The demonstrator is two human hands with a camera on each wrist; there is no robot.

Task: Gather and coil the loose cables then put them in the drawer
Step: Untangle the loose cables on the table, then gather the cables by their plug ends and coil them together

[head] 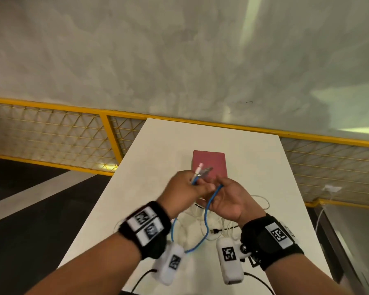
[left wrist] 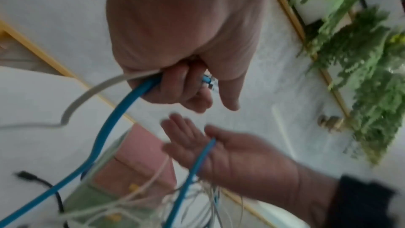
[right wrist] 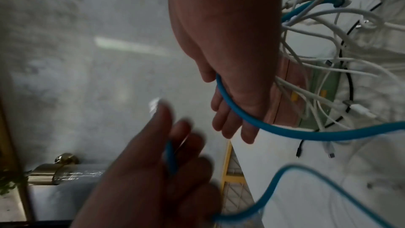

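Observation:
A blue cable point(head: 206, 211) hangs in a loop between my hands above the white table point(head: 158, 145). My left hand point(head: 183, 188) grips its plug ends, which stick up past the knuckles. In the left wrist view the left hand's point(left wrist: 181, 84) fingers curl round the blue cable point(left wrist: 114, 115) and a grey-white one. My right hand point(head: 228, 199) is held palm up with fairly straight fingers. The blue cable point(right wrist: 285, 131) lies across the right hand point(right wrist: 230, 110), passing between thumb and fingers. Under the hands lies a tangle of white cables point(head: 219, 222). No drawer is in view.
A flat red book point(head: 209, 165) lies on the table beyond my hands. A black cable point(head: 216, 231) with a USB plug runs through the white tangle point(right wrist: 328, 58). A yellow mesh railing point(head: 107, 128) borders the table's far and side edges. A white charger point(head: 331, 189) hangs at the right.

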